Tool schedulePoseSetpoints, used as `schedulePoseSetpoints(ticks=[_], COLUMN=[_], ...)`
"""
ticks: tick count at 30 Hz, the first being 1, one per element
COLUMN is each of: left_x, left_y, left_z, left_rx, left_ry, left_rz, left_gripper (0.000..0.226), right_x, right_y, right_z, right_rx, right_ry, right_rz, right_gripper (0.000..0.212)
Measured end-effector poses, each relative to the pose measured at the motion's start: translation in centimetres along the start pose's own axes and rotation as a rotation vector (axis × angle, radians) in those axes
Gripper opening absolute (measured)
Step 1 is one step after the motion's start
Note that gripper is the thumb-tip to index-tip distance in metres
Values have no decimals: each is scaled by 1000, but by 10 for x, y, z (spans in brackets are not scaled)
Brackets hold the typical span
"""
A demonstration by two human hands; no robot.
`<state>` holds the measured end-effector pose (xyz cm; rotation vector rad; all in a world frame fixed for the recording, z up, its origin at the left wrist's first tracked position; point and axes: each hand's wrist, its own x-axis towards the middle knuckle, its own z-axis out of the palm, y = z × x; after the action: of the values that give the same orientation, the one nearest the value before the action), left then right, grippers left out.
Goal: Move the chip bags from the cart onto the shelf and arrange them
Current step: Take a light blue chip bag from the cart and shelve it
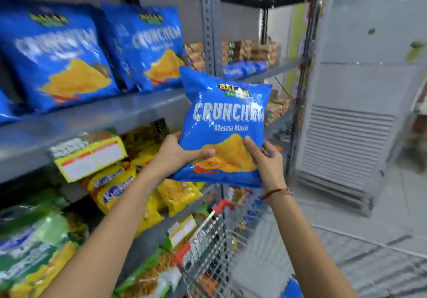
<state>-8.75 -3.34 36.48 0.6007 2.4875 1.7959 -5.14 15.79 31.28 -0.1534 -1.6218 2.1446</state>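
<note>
I hold a blue chip bag upright in both hands, in front of the shelf's right end. My left hand grips its lower left edge, thumb across the front. My right hand grips its lower right corner. Two more blue chip bags stand leaning on the grey shelf: one at the left and one beside it. The edge of a third shows at the far left. The wire cart with red trim is below my arms; a bit of blue shows at its bottom.
A perforated grey upright post bounds the shelf bay on the right. Lower shelves hold yellow snack packs and green packs. A tall white air-conditioning unit stands on the right, on a tiled floor.
</note>
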Motion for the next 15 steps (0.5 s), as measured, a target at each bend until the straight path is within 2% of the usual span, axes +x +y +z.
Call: schedulePoseSetpoints(ticks=[2,4,6,7,9,15], left_x=[-4,-6,-8,-8,-10,-3], left_y=[26,49,67,73,83,78], left_z=[-26,-50,-75,-88,-110,-168], left_rx=[-3,-3,4,14,6,-31], left_ry=[106,207,311,361,459,666], left_rz=[77,135,182,193,195,151], left_gripper=[37,29,32,33,32,37], right_x=[7,19,29,36,46,71], right_y=[-30,-52,-73,-81,-94,-100], right_z=[29,59,90,105,139,226], right_rx=[19,21,24,23,6,-93], right_ry=[-57,-124,-169,-178,-208,-304], right_rz=[-80,-162,-210,-237,-290,-352], right_gripper=[24,32,49,51,35,37])
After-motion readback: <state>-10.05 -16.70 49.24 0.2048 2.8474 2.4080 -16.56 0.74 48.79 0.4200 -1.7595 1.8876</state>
